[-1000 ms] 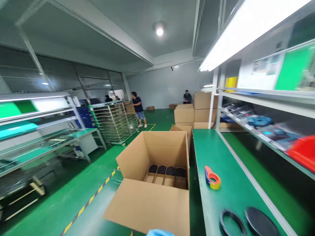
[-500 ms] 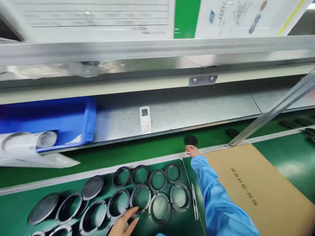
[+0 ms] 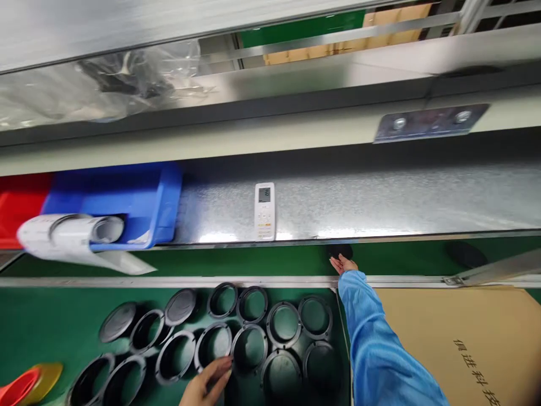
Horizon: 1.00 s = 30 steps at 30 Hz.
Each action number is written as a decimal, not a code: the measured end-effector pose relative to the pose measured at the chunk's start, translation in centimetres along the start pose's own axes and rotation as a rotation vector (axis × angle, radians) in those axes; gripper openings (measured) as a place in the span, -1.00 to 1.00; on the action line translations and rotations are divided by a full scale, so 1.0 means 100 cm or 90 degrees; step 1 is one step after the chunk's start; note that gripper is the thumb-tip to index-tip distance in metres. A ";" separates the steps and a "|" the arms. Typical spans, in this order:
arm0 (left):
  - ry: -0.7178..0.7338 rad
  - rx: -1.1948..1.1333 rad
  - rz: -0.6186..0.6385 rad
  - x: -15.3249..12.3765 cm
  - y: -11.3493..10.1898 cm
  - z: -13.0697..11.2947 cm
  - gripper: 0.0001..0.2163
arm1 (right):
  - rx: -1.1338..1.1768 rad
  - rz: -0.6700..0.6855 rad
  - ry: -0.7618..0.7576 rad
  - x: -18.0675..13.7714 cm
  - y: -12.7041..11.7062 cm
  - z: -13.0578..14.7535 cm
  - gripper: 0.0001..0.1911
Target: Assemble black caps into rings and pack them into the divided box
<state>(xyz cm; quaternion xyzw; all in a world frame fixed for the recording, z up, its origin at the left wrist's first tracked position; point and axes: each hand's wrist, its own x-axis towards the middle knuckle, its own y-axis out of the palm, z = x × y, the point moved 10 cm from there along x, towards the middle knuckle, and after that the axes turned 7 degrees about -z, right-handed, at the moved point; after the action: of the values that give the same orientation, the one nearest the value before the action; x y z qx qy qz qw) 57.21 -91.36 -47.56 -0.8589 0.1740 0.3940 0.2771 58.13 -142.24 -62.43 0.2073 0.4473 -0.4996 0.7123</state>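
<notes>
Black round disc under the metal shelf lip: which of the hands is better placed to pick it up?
Probably the right hand: its fingertips already reach the black round disc. The left hand rests low among the black plastic rings.

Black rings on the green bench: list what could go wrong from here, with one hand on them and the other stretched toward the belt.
1. The black rings lie packed edge to edge; the left hand resting on them could nudge neighbours out of place.
2. The right hand reaches far out to a dark disc under the shelf edge, so the grasp may be poor and the sleeve could sweep the nearest rings.
3. The remote control sits at the shelf lip just above that reach and might get knocked down.
</notes>
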 end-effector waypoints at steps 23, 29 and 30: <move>0.101 -1.002 0.239 -0.130 -0.070 -0.086 -0.22 | -0.487 0.598 -0.829 -0.496 0.125 -0.108 -0.62; 0.124 -1.004 0.231 -0.159 -0.101 -0.068 -0.18 | -0.560 0.684 -0.867 -0.551 0.151 -0.150 -0.56; 0.126 -1.006 0.230 -0.162 -0.106 -0.064 -0.18 | -0.561 0.697 -0.863 -0.558 0.155 -0.156 -0.55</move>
<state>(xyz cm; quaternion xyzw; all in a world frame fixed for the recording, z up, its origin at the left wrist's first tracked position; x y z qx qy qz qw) 56.20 -85.62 -27.98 -0.7903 0.0046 0.3611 -0.4950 59.71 -94.91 -25.67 -0.2297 -0.0683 0.0990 0.9658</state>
